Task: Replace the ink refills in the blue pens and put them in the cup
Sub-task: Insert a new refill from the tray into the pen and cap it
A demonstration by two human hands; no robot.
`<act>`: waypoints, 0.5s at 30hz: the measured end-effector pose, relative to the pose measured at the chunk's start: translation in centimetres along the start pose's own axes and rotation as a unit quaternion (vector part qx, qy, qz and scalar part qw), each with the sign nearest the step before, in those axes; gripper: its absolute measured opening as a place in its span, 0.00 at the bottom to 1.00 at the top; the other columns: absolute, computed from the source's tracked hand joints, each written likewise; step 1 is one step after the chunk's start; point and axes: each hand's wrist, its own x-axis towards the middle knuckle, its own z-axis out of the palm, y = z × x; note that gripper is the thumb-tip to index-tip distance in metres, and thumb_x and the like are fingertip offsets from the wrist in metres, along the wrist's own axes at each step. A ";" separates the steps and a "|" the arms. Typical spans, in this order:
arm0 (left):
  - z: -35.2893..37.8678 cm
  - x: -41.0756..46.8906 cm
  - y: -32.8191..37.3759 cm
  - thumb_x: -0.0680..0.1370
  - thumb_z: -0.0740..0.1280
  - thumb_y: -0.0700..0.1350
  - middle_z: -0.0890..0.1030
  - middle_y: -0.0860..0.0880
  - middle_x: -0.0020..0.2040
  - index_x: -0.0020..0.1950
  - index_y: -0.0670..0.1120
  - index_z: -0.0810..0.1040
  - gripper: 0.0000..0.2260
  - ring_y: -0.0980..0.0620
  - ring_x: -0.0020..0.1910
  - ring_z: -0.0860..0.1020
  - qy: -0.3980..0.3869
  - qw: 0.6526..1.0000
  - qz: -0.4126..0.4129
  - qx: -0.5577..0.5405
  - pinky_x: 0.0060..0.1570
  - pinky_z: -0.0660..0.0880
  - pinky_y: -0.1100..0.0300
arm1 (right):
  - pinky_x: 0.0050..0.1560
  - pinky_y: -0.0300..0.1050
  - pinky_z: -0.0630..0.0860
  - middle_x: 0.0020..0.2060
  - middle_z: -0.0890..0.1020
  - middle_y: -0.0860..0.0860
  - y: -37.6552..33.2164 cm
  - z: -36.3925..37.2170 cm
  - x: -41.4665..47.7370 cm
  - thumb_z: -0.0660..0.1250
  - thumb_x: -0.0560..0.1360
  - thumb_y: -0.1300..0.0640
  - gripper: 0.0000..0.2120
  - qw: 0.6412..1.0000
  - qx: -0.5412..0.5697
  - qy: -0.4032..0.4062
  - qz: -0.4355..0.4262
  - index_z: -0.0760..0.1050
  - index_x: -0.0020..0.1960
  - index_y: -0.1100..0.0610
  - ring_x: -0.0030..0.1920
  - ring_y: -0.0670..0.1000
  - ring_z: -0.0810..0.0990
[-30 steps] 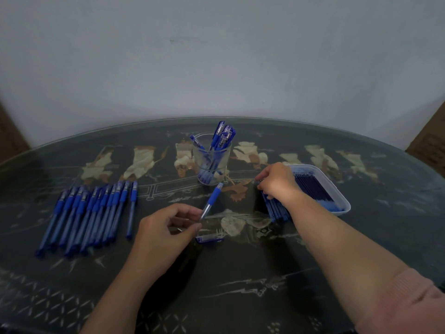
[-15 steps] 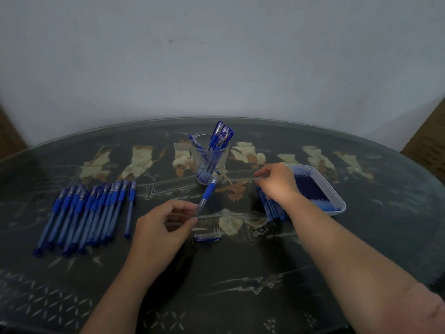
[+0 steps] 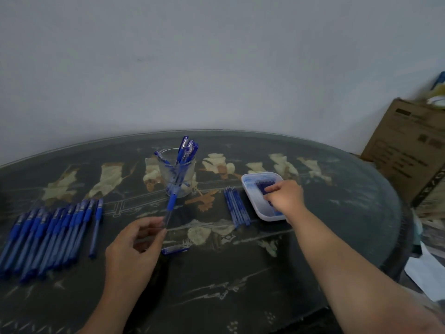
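While the L hand (image 3: 137,239) pinches the clear lower end of a pen barrel (image 3: 170,208) btw thumb & fingertips, the barrel tilts up and away. Its blue grip end sits just in front of the cup (image 3: 177,175), low against the glass. Cup is clear glass, near table centre, w/ several blue pens standing in it. R hand (image 3: 285,197) reaches into the white tray (image 3: 250,191) at right, fingers curled down onto the dark blue refills (image 3: 262,185) inside. Too blurred to tell whether it's got one pinched. Loose refills (image 3: 236,207) lie in a tight row on the table (image 3: 216,285) btw cup & tray, just beside the tray's left edge. Small blue-and-clear pen part (image 3: 174,249) lies flat on the table just right of the L hand. Far left: row of blue pens (image 3: 48,235) lying side by side, blue grips at the far end. Cardboard box (image 3: 407,150) stands beyond the table's right edge.
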 end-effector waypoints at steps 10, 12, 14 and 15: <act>0.4 0.3 -0.5 0.70 0.74 0.33 0.84 0.55 0.43 0.46 0.54 0.81 0.15 0.59 0.44 0.82 0.005 1.000 0.007 -0.015 0.46 0.76 0.73 | 0.42 0.41 0.72 0.48 0.85 0.52 -0.2 2.2 1.1 0.63 0.78 0.60 0.09 0.998 -0.066 0.015 0.019 0.82 0.51 0.58 0.47 0.52 0.81; 0.3 0.3 -0.6 0.71 0.74 0.33 0.84 0.55 0.43 0.46 0.54 0.81 0.15 0.61 0.44 0.82 0.003 1.000 0.006 -0.016 0.46 0.76 0.74 | 0.42 0.41 0.70 0.48 0.85 0.53 -0.4 2.0 1.0 0.63 0.78 0.61 0.10 0.997 -0.064 0.015 0.028 0.83 0.51 0.59 0.47 0.53 0.81; 0.2 0.3 -0.6 0.71 0.74 0.33 0.84 0.54 0.43 0.46 0.53 0.81 0.15 0.62 0.44 0.81 0.002 1.000 0.005 -0.014 0.45 0.75 0.75 | 0.44 0.42 0.73 0.46 0.84 0.52 -0.8 1.5 0.8 0.65 0.77 0.61 0.08 0.999 -0.025 0.007 0.035 0.83 0.49 0.58 0.49 0.53 0.81; 0.3 0.3 -0.5 0.71 0.74 0.33 0.84 0.54 0.43 0.46 0.53 0.81 0.15 0.62 0.44 0.81 0.003 1.000 0.008 -0.012 0.45 0.74 0.76 | 0.45 0.43 0.76 0.43 0.83 0.52 -1.1 1.1 0.7 0.67 0.75 0.62 0.06 0.999 0.032 0.000 0.035 0.83 0.46 0.56 0.47 0.52 0.81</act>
